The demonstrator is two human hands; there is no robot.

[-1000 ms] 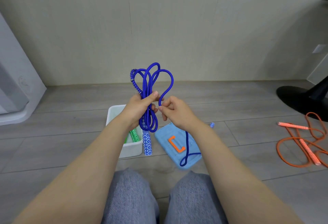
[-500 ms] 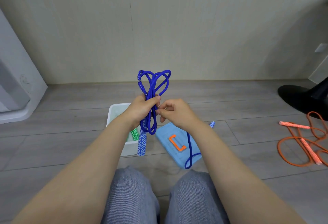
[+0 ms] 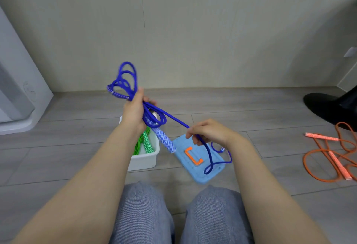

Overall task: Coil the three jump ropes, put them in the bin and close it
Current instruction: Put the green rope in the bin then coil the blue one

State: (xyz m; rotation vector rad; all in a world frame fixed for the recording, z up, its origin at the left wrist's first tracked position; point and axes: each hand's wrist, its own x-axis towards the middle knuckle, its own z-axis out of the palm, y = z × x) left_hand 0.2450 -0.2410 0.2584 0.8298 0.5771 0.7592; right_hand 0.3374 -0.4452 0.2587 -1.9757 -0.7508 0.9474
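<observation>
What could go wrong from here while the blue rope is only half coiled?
The loops bunched in the left hand fan out loosely above it, so they may slip and undo the coil. The free tail of the blue rope runs through the right hand and lies across the lid; pulling it in could drag or flip the lid. The dangling blue handle hangs by the bin rim and might snag there.

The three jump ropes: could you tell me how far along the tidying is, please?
Done: the green rope lies in the white bin. In hand: the left hand grips the blue rope coils; the right hand pinches its loose tail. Left: the orange rope lies uncoiled on the floor; the blue lid is off.
</observation>
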